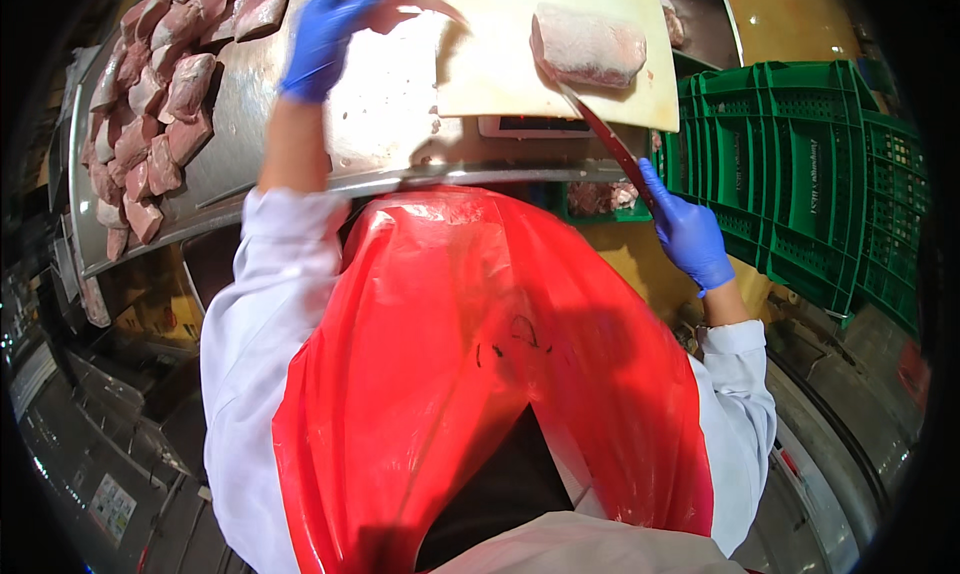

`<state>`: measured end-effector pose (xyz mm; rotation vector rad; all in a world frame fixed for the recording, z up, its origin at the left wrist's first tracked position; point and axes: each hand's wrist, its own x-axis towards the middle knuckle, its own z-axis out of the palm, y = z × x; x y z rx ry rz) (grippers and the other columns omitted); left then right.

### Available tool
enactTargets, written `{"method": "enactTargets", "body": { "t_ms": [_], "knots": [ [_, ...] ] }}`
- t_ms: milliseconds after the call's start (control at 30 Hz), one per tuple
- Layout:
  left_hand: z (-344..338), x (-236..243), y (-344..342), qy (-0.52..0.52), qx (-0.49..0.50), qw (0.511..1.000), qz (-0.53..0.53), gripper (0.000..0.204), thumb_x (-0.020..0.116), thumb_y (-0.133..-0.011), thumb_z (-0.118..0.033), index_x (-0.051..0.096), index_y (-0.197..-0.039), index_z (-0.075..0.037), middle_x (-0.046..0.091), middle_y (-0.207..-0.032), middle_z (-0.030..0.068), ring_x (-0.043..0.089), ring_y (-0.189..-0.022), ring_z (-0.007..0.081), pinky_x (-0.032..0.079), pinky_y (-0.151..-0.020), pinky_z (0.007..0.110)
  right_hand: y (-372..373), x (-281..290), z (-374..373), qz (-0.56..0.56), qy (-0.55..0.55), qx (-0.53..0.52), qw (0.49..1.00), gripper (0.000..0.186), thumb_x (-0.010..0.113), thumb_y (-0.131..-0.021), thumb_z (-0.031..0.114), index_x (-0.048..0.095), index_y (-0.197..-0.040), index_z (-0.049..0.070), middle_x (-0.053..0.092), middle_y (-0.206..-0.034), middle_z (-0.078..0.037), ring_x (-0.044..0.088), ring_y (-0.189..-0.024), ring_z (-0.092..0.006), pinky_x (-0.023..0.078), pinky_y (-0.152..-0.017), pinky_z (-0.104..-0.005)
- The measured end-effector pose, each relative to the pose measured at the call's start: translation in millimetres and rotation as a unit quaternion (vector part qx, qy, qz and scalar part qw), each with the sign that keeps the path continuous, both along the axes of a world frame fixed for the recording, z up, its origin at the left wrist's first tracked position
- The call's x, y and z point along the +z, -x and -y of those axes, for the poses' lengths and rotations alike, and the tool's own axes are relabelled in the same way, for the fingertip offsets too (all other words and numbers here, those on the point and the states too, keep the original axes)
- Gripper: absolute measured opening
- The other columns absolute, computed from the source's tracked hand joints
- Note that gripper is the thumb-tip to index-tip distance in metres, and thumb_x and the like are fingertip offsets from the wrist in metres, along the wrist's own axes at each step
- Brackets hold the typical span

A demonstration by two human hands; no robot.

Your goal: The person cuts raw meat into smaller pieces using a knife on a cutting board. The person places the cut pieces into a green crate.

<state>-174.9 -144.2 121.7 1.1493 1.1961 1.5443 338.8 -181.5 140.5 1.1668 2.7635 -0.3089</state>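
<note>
My left hand (pixel 328 42), in a blue glove, is raised over the steel table, left of the cutting board. Its fingers close on a thin slice of meat (pixel 405 2) that hangs out toward the board. A knife (pixel 607 136) is gripped in my right hand (pixel 692 238), also blue-gloved, off the board's near right corner. The blade slants up and left, its tip close to the near side of a pale block of meat (pixel 590 50). That block lies on the cream cutting board (pixel 490 79), and neither hand touches it.
Many meat pieces (pixel 150 94) are heaped on the left of the steel table (pixel 250 104). Green crates (pixel 770 164) stand at the right. Below the board's edge are a scale-like device (pixel 520 127) and a bin of meat scraps (pixel 600 199).
</note>
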Motion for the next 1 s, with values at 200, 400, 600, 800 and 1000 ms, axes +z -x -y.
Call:
{"method": "enactTargets", "body": {
  "t_ms": [200, 400, 600, 800, 1000],
  "knots": [
    [247, -30, 165, 0.007, 0.335, 0.936, -0.111, 0.032, 0.059, -0.094, -0.007, 0.06, -0.125, -0.001, 0.062, -0.126, 0.0124, 0.057, -0.119, 0.0252, 0.046, -0.103, 0.034, -26, -32, 5, -0.247, 0.166, -0.234, 0.926, 0.073, 0.06, -0.092, 0.004, 0.029, -0.157, 0.015, 0.065, -0.07, -0.014, 0.068, -0.063, -0.0241, 0.053, -0.064, -0.0354],
    [469, -150, 228, 0.412, 0.421, 0.808, -0.005, 0.065, 0.072, -0.087, -0.041, 0.055, -0.129, 0.005, 0.06, -0.131, 0.0148, 0.057, -0.12, 0.0261, 0.048, -0.101, 0.041, -16, -94, -16, -0.401, 0.014, -0.197, 0.894, 0.063, 0.069, -0.09, 0.013, 0.041, -0.145, -0.003, 0.068, -0.11, -0.024, 0.073, -0.088, -0.0254, 0.056, -0.075, -0.0338],
    [366, -191, 150, 0.348, 0.497, 0.672, -0.425, 0.091, 0.074, -0.084, -0.053, 0.045, -0.136, 0.017, 0.049, -0.139, 0.0354, 0.045, -0.133, 0.0456, 0.036, -0.113, 0.047, 17, -78, -35, -0.487, 0.166, -0.262, 0.816, 0.057, 0.069, -0.091, 0.01, 0.044, -0.141, -0.002, 0.065, -0.082, -0.006, 0.057, -0.058, -0.0077, 0.048, -0.053, -0.0265],
    [110, -77, 28, 0.023, 0.279, 0.851, -0.445, 0.065, 0.059, -0.099, -0.029, 0.033, -0.145, 0.008, 0.031, -0.152, 0.025, 0.03, -0.142, 0.0358, 0.02, -0.119, 0.044, 48, -67, -59, -0.574, 0.213, -0.237, 0.754, 0.057, 0.065, -0.093, 0.003, 0.039, -0.144, 0.004, 0.066, -0.085, -0.006, 0.058, -0.058, -0.0084, 0.049, -0.05, -0.0241],
    [-41, -52, -91, -0.127, 0.108, 0.927, -0.337, 0.049, 0.05, -0.103, -0.026, 0.046, -0.141, 0.005, 0.059, -0.128, 0.0201, 0.06, -0.111, 0.0227, 0.047, -0.097, 0.037, 44, -56, -63, -0.62, 0.212, -0.237, 0.717, 0.054, 0.064, -0.093, 0.0, 0.038, -0.14, 0.003, 0.065, -0.089, -0.008, 0.058, -0.059, -0.0083, 0.049, -0.048, -0.023]
  ]
}}
